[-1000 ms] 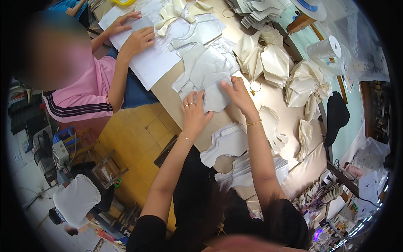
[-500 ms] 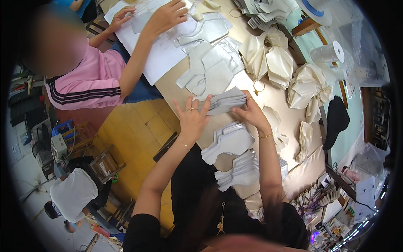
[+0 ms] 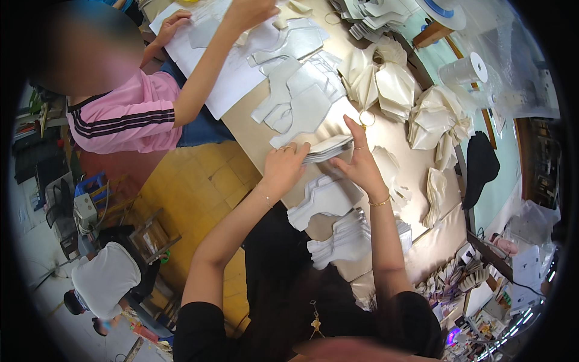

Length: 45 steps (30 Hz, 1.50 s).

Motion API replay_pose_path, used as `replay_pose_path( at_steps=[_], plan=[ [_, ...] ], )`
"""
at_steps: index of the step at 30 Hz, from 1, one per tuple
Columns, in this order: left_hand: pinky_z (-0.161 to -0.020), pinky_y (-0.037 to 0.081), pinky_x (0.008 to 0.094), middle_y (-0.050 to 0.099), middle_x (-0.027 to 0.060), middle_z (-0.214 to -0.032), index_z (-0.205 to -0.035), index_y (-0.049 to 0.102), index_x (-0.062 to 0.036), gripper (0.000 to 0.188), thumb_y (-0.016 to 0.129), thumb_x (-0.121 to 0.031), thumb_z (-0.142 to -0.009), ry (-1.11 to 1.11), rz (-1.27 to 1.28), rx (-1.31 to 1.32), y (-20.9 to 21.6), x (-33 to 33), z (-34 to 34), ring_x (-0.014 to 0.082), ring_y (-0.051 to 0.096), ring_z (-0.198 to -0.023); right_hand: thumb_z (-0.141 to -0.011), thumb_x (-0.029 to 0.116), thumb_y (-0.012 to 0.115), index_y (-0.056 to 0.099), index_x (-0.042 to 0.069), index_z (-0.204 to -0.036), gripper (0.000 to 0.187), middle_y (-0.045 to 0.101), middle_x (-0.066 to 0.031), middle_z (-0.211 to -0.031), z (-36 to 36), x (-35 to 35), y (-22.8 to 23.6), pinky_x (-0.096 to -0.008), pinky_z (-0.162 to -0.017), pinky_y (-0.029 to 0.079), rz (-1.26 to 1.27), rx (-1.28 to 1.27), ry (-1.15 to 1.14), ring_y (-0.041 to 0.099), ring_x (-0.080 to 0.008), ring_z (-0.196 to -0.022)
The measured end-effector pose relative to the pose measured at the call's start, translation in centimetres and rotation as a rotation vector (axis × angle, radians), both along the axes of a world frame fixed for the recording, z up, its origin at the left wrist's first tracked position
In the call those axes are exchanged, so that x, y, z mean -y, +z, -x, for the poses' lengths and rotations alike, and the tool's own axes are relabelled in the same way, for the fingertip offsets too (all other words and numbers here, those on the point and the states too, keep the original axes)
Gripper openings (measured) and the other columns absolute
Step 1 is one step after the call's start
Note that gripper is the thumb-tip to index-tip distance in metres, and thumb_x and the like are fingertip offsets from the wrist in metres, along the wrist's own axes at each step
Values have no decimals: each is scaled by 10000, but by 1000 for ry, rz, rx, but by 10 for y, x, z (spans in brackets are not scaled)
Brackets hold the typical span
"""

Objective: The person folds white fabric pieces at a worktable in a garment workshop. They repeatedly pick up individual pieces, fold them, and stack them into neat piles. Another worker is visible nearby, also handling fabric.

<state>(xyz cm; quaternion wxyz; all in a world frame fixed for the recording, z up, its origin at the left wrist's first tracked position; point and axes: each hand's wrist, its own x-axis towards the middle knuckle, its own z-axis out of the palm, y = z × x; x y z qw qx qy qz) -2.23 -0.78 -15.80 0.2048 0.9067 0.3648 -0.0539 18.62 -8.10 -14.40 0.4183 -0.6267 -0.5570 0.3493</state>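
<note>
My left hand [image 3: 284, 170] is closed on the near left end of a stack of flat cut pieces [image 3: 329, 149], cream on top and grey at the edges, tilted above the table. At the stack's right end my right hand [image 3: 363, 168] is open, thumb and fingers spread apart around it; whether it touches the edge is hard to tell. Just below lie a fanned pile of whitish cut pieces [image 3: 325, 196] and a second silvery pile [image 3: 345, 241], partly behind my right forearm. Flat grey shaped pieces [image 3: 301, 111] lie beyond my left hand.
On the left a person in a pink shirt [image 3: 126, 117] works over white paper sheets [image 3: 232, 90]. Tied bundles of cream pieces [image 3: 395, 90] lie at the far right, near a white thread spool [image 3: 473, 69]. More grey pieces [image 3: 374, 15] are piled at the back.
The stack has tipped from lying face-up to a steeper tilt, showing its cream side. My right fingers have spread off it, and my left hand has closed on its end.
</note>
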Motion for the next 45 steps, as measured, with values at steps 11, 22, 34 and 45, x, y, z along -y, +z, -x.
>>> replay_pose_path(
  at_steps=[11, 22, 34, 45],
  plan=[
    [-721, 537, 444, 638, 160, -946, -1228, 530, -150, 493, 740, -303, -809, 111, 149, -209, 9, -7, -23, 341, 678, -837, -697, -25, 670, 202, 82, -1551, 980, 269, -177, -1576, -9, -2, -17, -370, -1203, 205, 127, -253, 18, 243, -293, -1473],
    [-842, 527, 415, 666, 177, -1040, -1231, 573, -67, 446, 693, -257, -846, 23, 812, 281, -7, -41, 10, 327, 667, -925, -810, 48, 702, 531, 109, -1367, 587, 610, -74, -1267, -3, -20, 16, -319, -955, 435, 195, -197, 93, 565, -188, -1109],
    [-687, 564, 327, 654, 124, -933, -1101, 615, 34, 552, 786, -360, -755, 391, 2056, 844, 36, 66, 62, 227, 665, -802, -837, 272, 770, 631, 71, -1185, 425, 621, -12, -965, 28, -44, 37, -268, -836, 441, 292, -361, 505, 538, -124, -896],
    [-400, 384, 235, 563, 57, -703, -1080, 592, 40, 286, 621, -200, -927, 821, 2164, 702, 9, 62, 78, 107, 475, -447, -840, 272, 759, 647, 32, -1026, 324, 587, -79, -881, 53, -82, 4, -332, -759, 467, 169, -151, 54, 552, -198, -800]
  ],
)
